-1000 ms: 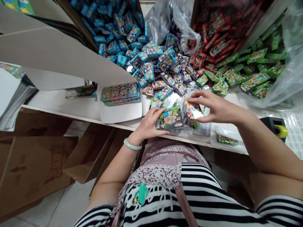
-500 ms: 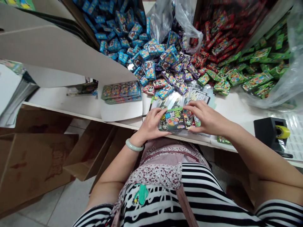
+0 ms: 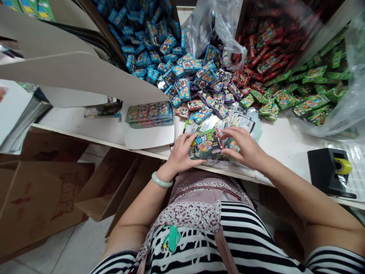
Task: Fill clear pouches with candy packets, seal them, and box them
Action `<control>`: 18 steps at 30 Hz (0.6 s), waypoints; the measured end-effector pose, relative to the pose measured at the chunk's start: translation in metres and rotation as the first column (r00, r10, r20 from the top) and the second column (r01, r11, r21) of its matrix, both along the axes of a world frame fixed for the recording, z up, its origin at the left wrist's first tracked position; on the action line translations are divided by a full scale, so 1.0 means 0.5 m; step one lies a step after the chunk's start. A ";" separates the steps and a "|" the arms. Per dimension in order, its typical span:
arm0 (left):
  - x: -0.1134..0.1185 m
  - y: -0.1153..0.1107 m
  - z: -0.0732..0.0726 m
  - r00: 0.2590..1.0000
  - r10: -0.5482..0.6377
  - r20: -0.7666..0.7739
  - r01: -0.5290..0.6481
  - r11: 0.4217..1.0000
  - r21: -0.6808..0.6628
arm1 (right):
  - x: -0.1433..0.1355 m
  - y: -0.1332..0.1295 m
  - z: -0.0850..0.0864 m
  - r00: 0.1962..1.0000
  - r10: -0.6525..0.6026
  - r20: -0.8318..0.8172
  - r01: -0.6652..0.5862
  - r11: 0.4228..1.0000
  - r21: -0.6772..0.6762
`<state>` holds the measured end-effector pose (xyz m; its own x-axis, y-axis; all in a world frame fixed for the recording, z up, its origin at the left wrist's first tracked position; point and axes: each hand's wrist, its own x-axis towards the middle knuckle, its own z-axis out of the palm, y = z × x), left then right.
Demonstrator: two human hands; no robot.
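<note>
My left hand point(image 3: 184, 153) grips a dark package with a green top edge point(image 3: 207, 145) by its left end, thumb above and fingers below. At the package's right end, my right hand point(image 3: 245, 147) has its thumb and forefinger curled round a small green candy packet point(image 3: 231, 144). A bit of red shows at the package's right edge, between the hands. Under and behind them lie flat printed plastic bags point(image 3: 241, 121) on the white table point(image 3: 275, 146). Just beyond the bags are loose red, blue and purple candy packets point(image 3: 219, 108).
Heaps of blue point(image 3: 142, 57), red point(image 3: 268, 62) and green packets point(image 3: 310, 99) lie at the back. Left stands a white card holder point(image 3: 148, 137) with stacked packets. A black tape dispenser point(image 3: 325, 171) is at right; cardboard boxes point(image 3: 42, 198) stand below left.
The red packet at the package's right end is now mostly hidden. My right hand has shifted slightly right, off the package, and the package is tilted a little more.
</note>
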<state>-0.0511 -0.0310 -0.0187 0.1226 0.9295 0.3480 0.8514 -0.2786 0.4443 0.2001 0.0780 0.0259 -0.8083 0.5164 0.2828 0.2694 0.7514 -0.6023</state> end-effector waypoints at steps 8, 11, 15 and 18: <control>-0.010 -0.004 -0.001 0.997 0.061 0.047 -0.061 0.998 -0.011 | -0.062 0.148 -0.013 0.959 -0.284 0.027 0.285 0.950 -0.127; -0.013 -0.011 0.005 0.998 0.055 0.029 -0.055 0.998 -0.015 | -0.114 0.253 -0.048 0.860 -0.454 0.232 0.460 0.887 0.029; -0.017 -0.019 0.012 0.998 0.065 0.026 -0.065 0.998 0.005 | -0.162 0.299 -0.083 0.810 -0.493 0.318 0.491 0.866 0.091; -0.027 -0.022 0.012 0.996 0.083 0.038 -0.083 0.997 -0.006 | -0.147 0.287 -0.077 0.858 -0.458 0.233 0.494 0.859 -0.130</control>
<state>-0.0646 -0.0421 -0.0128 0.0314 0.9376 0.3464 0.8542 -0.2052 0.4778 0.1266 0.2216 -0.0128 -0.4778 0.8783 0.0171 0.6874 0.3860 -0.6152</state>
